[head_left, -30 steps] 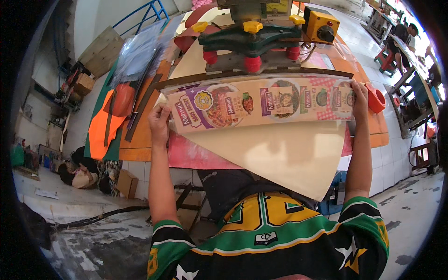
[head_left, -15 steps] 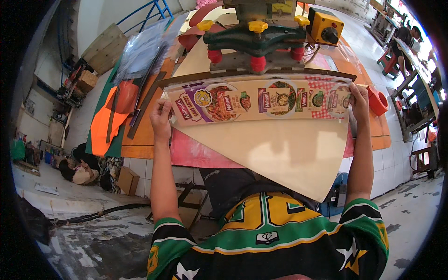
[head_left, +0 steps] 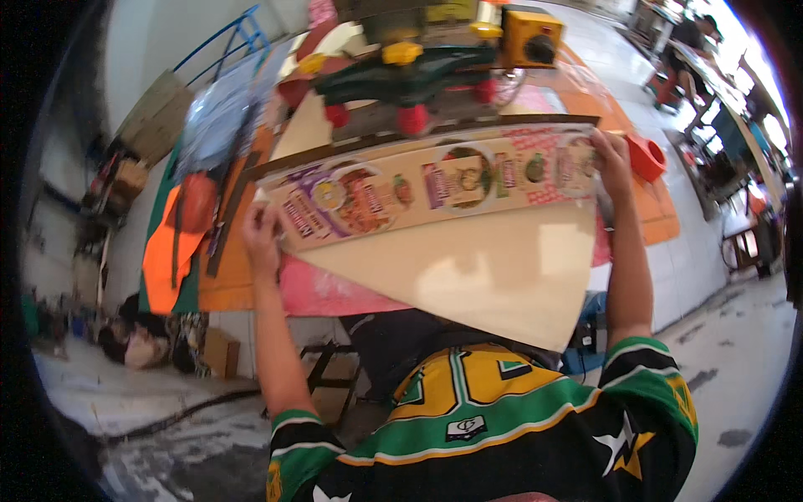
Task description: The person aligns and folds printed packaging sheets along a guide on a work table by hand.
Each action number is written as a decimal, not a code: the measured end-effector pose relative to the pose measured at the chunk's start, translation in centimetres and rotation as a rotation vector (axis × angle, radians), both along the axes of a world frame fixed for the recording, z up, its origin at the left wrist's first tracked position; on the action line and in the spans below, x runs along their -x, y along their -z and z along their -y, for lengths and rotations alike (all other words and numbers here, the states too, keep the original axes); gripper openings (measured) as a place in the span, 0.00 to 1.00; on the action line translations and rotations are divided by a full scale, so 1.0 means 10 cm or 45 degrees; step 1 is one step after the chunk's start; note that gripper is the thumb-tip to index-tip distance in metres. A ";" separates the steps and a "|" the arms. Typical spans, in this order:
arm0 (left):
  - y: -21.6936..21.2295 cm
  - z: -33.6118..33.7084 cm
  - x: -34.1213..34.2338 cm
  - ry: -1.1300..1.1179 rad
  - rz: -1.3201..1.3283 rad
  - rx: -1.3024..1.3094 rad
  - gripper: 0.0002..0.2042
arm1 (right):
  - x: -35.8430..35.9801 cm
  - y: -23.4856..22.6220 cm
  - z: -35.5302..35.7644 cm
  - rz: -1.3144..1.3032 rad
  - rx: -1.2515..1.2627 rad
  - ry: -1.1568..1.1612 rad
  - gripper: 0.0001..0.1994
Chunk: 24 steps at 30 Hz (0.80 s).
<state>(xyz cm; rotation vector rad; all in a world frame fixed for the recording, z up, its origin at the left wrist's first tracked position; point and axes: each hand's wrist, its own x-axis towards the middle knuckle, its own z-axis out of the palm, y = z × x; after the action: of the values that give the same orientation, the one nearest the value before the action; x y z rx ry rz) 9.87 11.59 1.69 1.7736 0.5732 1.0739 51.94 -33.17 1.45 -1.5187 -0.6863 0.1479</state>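
- I see one long printed strip [head_left: 435, 188] stretched between my two hands, a cardboard-coloured band with round food pictures, purple and red patches and a small checked area near its right end.
- My left hand [head_left: 261, 238] is closed on the strip's left end, fingers curled over the edge and pinching it; my right hand [head_left: 611, 155] pinches the right end the same way, thumb side on the printed face.
- The strip lies across the top edge of one large plain beige sheet [head_left: 485, 276], which spreads from between my hands down toward my body and overhangs the tabletop [head_left: 238, 289] edge in a point.
- Just beyond the strip, further from me than both hands, stands one machine with a dark green arm [head_left: 418, 71], three red knobs and two yellow caps that I can count, plus one yellow box [head_left: 527, 38] toward my right hand's side.
- Just right of my right hand sits one orange cup-like thing [head_left: 648, 157].
- Left of my left hand lie one orange cloth [head_left: 167, 259] and a clear plastic bundle [head_left: 222, 117].
- Under the beige sheet, a pink layer [head_left: 326, 293] covers the tabletop near my left hand.
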 end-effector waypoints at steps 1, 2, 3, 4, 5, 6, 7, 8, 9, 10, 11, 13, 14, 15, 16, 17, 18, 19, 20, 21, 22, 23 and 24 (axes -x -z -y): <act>0.01 -0.03 0.07 0.017 -0.040 -0.032 0.10 | 0.11 -0.09 -0.08 0.061 0.045 -0.026 0.19; 0.00 -0.03 0.10 0.050 -0.071 -0.065 0.10 | 0.09 -0.07 -0.09 0.063 0.052 -0.006 0.20; -0.05 0.03 0.05 0.059 -0.047 -0.086 0.11 | 0.08 -0.06 -0.08 0.011 0.028 0.005 0.20; -0.07 0.09 0.01 0.064 -0.023 -0.110 0.11 | -0.04 0.01 -0.02 0.009 0.045 -0.016 0.20; -0.05 0.03 0.05 0.138 -0.065 -0.079 0.11 | -0.09 0.08 -0.04 -0.027 -0.023 -0.019 0.20; 0.00 -0.08 0.12 0.196 -0.111 -0.049 0.10 | 0.00 0.00 -0.09 -0.094 -0.066 -0.037 0.19; 0.04 -0.12 0.14 0.226 -0.108 -0.047 0.10 | -0.02 0.03 -0.12 -0.104 -0.146 -0.062 0.19; 0.06 -0.16 0.14 0.329 -0.054 0.088 0.10 | -0.06 0.06 -0.13 -0.113 -0.229 -0.091 0.19; 0.09 -0.19 0.16 0.425 -0.003 0.224 0.09 | -0.06 0.05 -0.13 -0.110 -0.229 -0.074 0.19; 0.15 -0.23 0.18 0.440 -0.004 0.223 0.09 | -0.06 0.05 -0.13 -0.180 -0.294 -0.119 0.19; 0.16 -0.21 0.19 0.434 0.094 0.372 0.08 | -0.04 0.04 -0.14 -0.252 -0.360 -0.169 0.19; 0.16 -0.19 0.18 0.454 0.159 0.450 0.15 | -0.03 0.01 -0.12 -0.260 -0.323 -0.166 0.20; 0.17 -0.21 0.19 0.463 0.155 0.450 0.15 | -0.02 -0.01 -0.10 -0.265 -0.283 -0.173 0.20; 0.19 -0.25 0.25 0.582 0.203 0.488 0.17 | -0.02 0.00 -0.10 -0.266 -0.286 -0.164 0.20; 0.21 -0.28 0.28 0.700 0.252 0.526 0.19 | -0.04 0.01 -0.11 -0.275 -0.284 -0.185 0.20; 0.19 -0.25 0.26 0.707 0.249 0.527 0.19 | -0.04 0.01 -0.12 -0.285 -0.280 -0.208 0.20; 0.17 -0.21 0.25 0.689 0.267 0.541 0.18 | -0.03 0.01 -0.11 -0.285 -0.281 -0.200 0.20; 0.15 -0.17 0.23 0.671 0.286 0.555 0.16 | -0.03 0.01 -0.11 -0.273 -0.266 -0.185 0.20; 0.13 -0.15 0.23 0.646 0.307 0.566 0.15 | -0.02 0.00 -0.11 -0.262 -0.251 -0.178 0.20; 0.14 -0.16 0.23 0.647 0.307 0.565 0.15 | -0.05 0.02 -0.09 -0.261 -0.252 -0.177 0.20; 0.17 -0.19 0.21 0.643 0.324 0.509 0.10 | -0.10 0.06 -0.07 -0.246 -0.251 -0.180 0.20; 0.19 -0.22 0.22 0.634 0.339 0.454 0.06 | -0.08 0.05 -0.09 -0.233 -0.249 -0.187 0.20; 0.21 -0.25 0.23 0.631 0.339 0.454 0.06 | -0.06 0.05 -0.10 -0.234 -0.249 -0.190 0.20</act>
<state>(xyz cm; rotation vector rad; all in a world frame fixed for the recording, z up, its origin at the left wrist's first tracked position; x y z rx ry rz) 7.59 14.13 -0.39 1.3342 0.1327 0.7831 52.57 -32.18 0.96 -1.2498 -0.6472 0.3203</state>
